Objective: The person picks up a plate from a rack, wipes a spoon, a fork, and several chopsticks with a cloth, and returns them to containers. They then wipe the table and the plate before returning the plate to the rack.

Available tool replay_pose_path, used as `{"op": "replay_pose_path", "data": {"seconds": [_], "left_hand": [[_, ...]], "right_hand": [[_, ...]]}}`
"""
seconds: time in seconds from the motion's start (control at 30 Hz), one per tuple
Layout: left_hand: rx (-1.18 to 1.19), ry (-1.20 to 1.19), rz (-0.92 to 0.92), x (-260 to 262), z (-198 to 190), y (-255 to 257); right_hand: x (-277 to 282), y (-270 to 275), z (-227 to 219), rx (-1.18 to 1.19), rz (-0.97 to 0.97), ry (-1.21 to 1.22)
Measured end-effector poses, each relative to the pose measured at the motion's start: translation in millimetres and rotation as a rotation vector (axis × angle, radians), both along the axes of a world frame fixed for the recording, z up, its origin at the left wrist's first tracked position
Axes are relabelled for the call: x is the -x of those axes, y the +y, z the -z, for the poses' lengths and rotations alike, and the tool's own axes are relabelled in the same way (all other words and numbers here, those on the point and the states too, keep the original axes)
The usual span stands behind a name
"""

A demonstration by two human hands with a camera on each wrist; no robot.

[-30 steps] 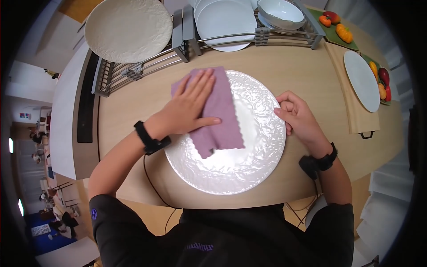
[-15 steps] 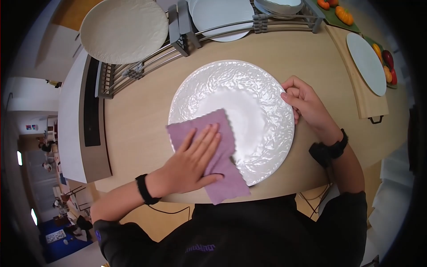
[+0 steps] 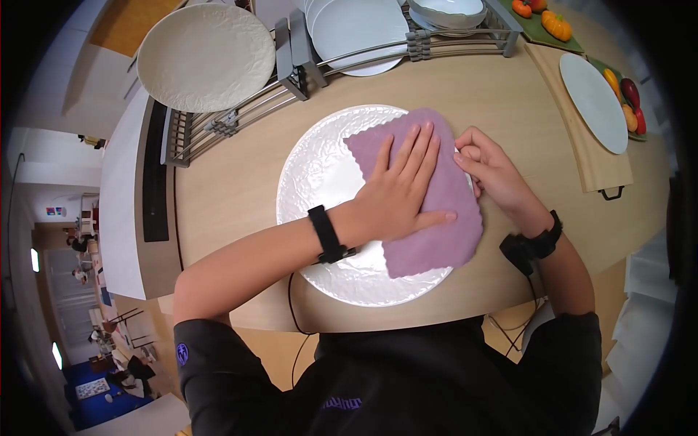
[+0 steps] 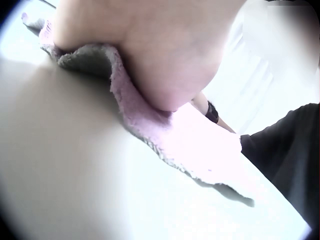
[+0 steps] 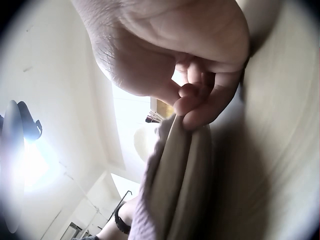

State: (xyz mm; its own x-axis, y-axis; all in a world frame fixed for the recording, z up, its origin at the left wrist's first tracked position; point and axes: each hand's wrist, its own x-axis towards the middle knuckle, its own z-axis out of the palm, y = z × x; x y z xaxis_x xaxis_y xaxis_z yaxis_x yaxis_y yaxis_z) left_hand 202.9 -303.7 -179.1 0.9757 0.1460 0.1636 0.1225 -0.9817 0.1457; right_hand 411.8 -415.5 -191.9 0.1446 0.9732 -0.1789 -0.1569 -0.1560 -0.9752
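A large white plate (image 3: 320, 174) with an embossed rim lies on the table. Spread over its right part is a purple cloth (image 3: 451, 196) with scalloped edges, reaching past the rim at the right. My left hand (image 3: 400, 192) presses flat on the cloth, fingers straight and thumb apart. With thumb and curled fingers, my right hand (image 3: 494, 171) pinches the plate's right edge. The left wrist view shows the cloth (image 4: 145, 120) rumpled under the left hand (image 4: 150, 45). In the right wrist view, the right hand (image 5: 170, 55) grips the rim (image 5: 180, 165) beside the cloth.
Behind the plate stands a grey rack (image 3: 291, 69) with a cream plate (image 3: 207, 58), white plates (image 3: 356, 33) and bowls (image 3: 451, 11). At the right are a wooden board (image 3: 582, 145), an oval white dish (image 3: 594, 103) and small pumpkins (image 3: 556, 26) on a green tray.
My left hand has slid the cloth from the plate's upper left to the lower left, then across to the right part. The right hand has kept its hold on the rim.
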Motion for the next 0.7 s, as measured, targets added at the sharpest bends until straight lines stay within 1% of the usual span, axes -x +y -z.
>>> {"op": "replay_pose_path", "data": {"seconds": [0.07,0.1,0.17,0.27,0.33,0.37,0.47,0.57,0.67,0.7], "left_hand": [[-0.001,-0.051,-0.029,-14.9,3.0,1.7],[0.013,-0.07,-0.041,-22.3,4.3,3.3],[0.04,-0.099,-0.078,-35.6,7.8,1.5],[0.053,-0.119,-0.128,-50.3,12.8,-6.5],[0.033,-0.117,-0.128,-51.4,13.5,-15.0],[0.065,-0.11,-0.111,-46.7,12.1,-19.9],[0.164,-0.079,-0.046,-27.1,3.6,-43.7],[0.242,-0.011,0.03,1.5,-9.5,-65.7],[0.229,0.131,0.141,29.4,-28.1,-83.4],[0.271,0.169,0.161,39.7,-34.1,-86.0]], "right_hand": [[2.7,3.2,14.1,-0.086,0.08,0.044],[0.9,2.7,16.1,-0.079,0.088,0.057],[-0.3,2.2,15.6,-0.064,0.103,0.083],[-1.1,2.4,11.5,-0.009,0.112,0.058],[8.9,3.3,-1.1,-0.041,0.177,0.056],[12.9,3.2,-7.0,-0.056,0.21,0.056],[14.9,1.6,-9.2,-0.061,0.218,0.02],[5.3,1.6,-0.3,-0.031,0.094,0.069],[-3.3,0.7,4.4,0.028,-0.007,-0.151],[-1.0,0.7,2.0,0.034,0.004,-0.137]]}}
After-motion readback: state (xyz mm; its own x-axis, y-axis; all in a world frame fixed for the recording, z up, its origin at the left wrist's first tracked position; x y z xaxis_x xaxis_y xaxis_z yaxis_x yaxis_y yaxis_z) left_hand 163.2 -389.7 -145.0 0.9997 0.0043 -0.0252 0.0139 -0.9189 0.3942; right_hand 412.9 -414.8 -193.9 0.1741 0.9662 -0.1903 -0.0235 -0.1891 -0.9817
